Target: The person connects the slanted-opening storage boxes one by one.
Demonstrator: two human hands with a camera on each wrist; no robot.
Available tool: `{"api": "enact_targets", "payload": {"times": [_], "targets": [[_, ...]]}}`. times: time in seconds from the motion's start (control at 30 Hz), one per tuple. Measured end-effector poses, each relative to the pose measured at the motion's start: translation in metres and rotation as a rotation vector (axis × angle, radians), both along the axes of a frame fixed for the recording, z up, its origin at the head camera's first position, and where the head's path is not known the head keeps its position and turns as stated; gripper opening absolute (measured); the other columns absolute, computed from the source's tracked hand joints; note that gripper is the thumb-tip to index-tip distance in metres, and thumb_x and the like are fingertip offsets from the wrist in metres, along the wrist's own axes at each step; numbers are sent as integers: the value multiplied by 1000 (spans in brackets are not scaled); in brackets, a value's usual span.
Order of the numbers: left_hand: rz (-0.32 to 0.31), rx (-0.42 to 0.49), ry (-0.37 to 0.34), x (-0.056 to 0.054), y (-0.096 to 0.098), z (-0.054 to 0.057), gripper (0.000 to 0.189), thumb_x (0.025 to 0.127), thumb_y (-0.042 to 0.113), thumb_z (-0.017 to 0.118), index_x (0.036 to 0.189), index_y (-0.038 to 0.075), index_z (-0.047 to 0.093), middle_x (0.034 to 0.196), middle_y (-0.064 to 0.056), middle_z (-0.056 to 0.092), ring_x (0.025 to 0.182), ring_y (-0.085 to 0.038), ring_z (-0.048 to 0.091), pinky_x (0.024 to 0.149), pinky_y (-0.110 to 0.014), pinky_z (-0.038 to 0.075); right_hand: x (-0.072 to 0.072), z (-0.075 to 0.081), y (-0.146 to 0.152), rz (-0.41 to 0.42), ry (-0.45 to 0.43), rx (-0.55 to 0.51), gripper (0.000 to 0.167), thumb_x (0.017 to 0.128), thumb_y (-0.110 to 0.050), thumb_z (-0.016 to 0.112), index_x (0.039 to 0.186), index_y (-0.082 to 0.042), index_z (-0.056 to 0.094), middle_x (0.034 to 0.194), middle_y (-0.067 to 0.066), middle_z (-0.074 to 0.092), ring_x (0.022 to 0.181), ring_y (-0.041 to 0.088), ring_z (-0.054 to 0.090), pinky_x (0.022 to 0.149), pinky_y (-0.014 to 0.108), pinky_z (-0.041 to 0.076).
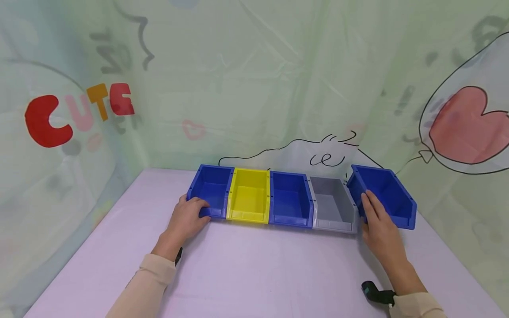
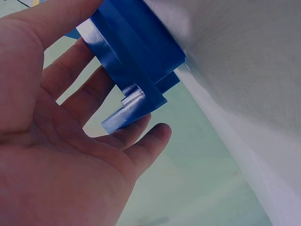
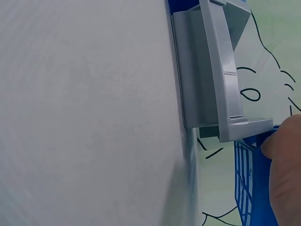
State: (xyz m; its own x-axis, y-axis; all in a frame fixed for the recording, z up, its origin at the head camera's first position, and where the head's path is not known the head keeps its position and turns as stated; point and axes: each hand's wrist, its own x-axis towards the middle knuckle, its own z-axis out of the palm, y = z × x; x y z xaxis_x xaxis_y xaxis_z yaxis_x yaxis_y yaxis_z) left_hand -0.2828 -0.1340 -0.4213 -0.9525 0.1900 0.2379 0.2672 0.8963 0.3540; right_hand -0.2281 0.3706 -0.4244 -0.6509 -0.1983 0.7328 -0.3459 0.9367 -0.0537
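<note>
Four open-front storage bins stand side by side: a left blue bin [image 1: 214, 190], a yellow bin [image 1: 249, 201], a middle blue bin [image 1: 290, 198] and a grey bin [image 1: 332, 205]. My left hand [image 1: 190, 217] holds the left blue bin at its outer front corner. In the left wrist view, its fingers [image 2: 84, 96] lie along the blue wall. With my right hand [image 1: 381, 234] I grip the near left side of a right blue bin [image 1: 391, 194], which is tilted beside the grey bin. The right wrist view shows its gridded underside off the tabletop.
The row stands toward the back of a pale, cloth-covered table [image 1: 254, 274]. A printed curtain [image 1: 254, 88] hangs close behind it and along both sides. A black wrist strap device [image 1: 375, 293] sits at my right cuff.
</note>
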Motion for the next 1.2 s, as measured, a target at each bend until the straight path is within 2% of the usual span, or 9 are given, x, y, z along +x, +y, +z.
{"api": "enact_targets", "payload": {"times": [0.1, 0.23, 0.3, 0.37, 0.43, 0.53, 0.73, 0.97, 1.2], "targets": [[0, -1, 1, 0, 0, 1, 36, 89, 20, 80, 121, 5, 73, 129, -17, 70, 139, -53, 44, 115, -64, 39, -1, -1, 1, 14, 40, -1, 91, 70, 24, 75, 153, 1, 45, 155, 25, 47, 123, 53, 56, 105, 51, 50], [4, -2, -7, 0, 1, 2, 37, 89, 20, 80, 122, 5, 73, 130, -18, 69, 140, -53, 43, 116, -64, 38, -2, -2, 2, 40, 85, -4, 90, 68, 25, 75, 151, 2, 48, 154, 26, 48, 125, 52, 56, 123, 25, 29], [6, -3, -8, 0, 1, 2, 37, 89, 20, 80, 122, 5, 73, 131, -18, 69, 140, -53, 43, 116, -64, 38, -3, -1, 2, 41, 92, -3, 89, 68, 25, 75, 150, 3, 48, 153, 26, 49, 124, 52, 57, 119, 29, 38], [7, -4, -7, 0, 1, 1, 37, 89, 20, 80, 122, 5, 73, 131, -18, 69, 140, -52, 43, 117, -64, 38, -2, 0, 2, 34, 86, 0, 89, 68, 25, 75, 150, 3, 48, 152, 26, 50, 121, 52, 58, 104, 44, 51], [6, -4, -4, 0, 1, 1, 37, 89, 20, 80, 122, 5, 73, 131, -18, 69, 140, -52, 43, 116, -64, 38, -2, 2, 2, 26, 70, 1, 89, 69, 24, 75, 151, 3, 47, 151, 27, 49, 119, 52, 59, 86, 57, 55], [3, -6, 1, 0, 1, 0, 36, 89, 20, 80, 121, 5, 73, 130, -18, 69, 139, -53, 44, 116, -64, 38, 0, 5, 2, 21, 44, 3, 89, 71, 23, 74, 152, 3, 44, 151, 28, 48, 113, 52, 61, 75, 59, 57], [0, -7, 6, 0, 0, 0, 36, 89, 20, 80, 121, 5, 73, 129, -18, 70, 139, -53, 44, 116, -64, 38, 1, 8, 3, 15, 26, 10, 88, 72, 21, 75, 153, 3, 43, 151, 28, 48, 98, 50, 65, 64, 56, 57], [2, 1, -9, 1, 0, 0, 36, 90, 19, 79, 122, 5, 72, 130, -18, 69, 140, -53, 43, 116, -65, 38, 1, 9, 0, 1, -61, 17, 87, 77, 19, 73, 155, 1, 40, 153, 27, 45, 114, 51, 60, 70, 58, 57], [-13, -3, 2, 1, 0, 1, 36, 90, 19, 80, 121, 4, 72, 129, -18, 69, 139, -53, 44, 116, -65, 38, 2, 8, 1, -2, -57, 27, 88, 76, 19, 74, 155, 0, 40, 153, 26, 46, 111, 50, 62, 65, 55, 57]]}}
